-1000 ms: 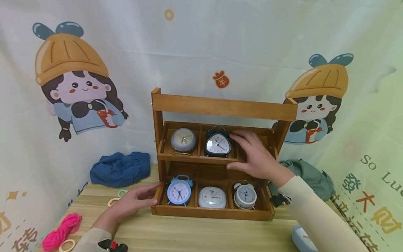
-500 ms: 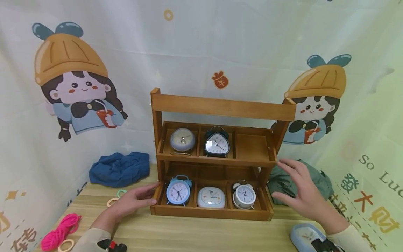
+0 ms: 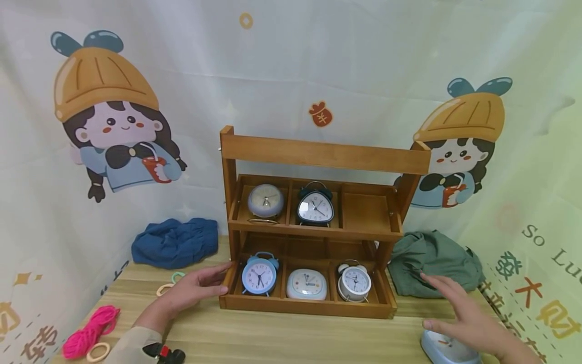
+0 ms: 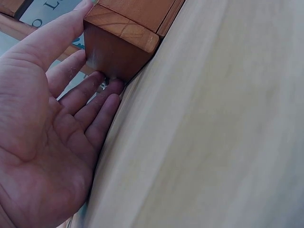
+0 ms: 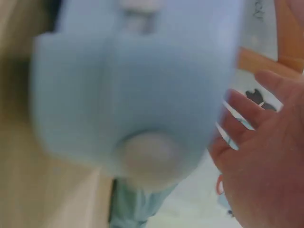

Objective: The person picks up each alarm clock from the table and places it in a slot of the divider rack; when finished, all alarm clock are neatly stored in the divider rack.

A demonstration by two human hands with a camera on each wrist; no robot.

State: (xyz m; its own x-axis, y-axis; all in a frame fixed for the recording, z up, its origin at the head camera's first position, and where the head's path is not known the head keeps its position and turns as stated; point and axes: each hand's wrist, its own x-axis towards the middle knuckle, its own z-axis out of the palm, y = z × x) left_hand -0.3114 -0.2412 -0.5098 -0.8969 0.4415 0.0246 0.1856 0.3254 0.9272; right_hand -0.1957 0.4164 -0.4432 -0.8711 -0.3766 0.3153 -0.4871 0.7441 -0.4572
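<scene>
A two-tier wooden shelf holds several clocks in its compartments. On the upper tier are a round grey-purple clock and a black triangular alarm clock. Below stand a blue twin-bell clock, a white rounded clock and a white twin-bell clock. My left hand touches the shelf's lower left corner, its fingers against the side. Spread and holding nothing, my right hand is over a light blue clock at the lower right, which looms blurred in the right wrist view.
Blue cloth lies left of the shelf and green cloth to its right. Pink yarn and a wooden ring are at the table's left. A printed curtain hangs behind.
My right hand has left the black clock on the upper tier and moved right and down to the light blue clock. My left hand stays at the shelf corner.
</scene>
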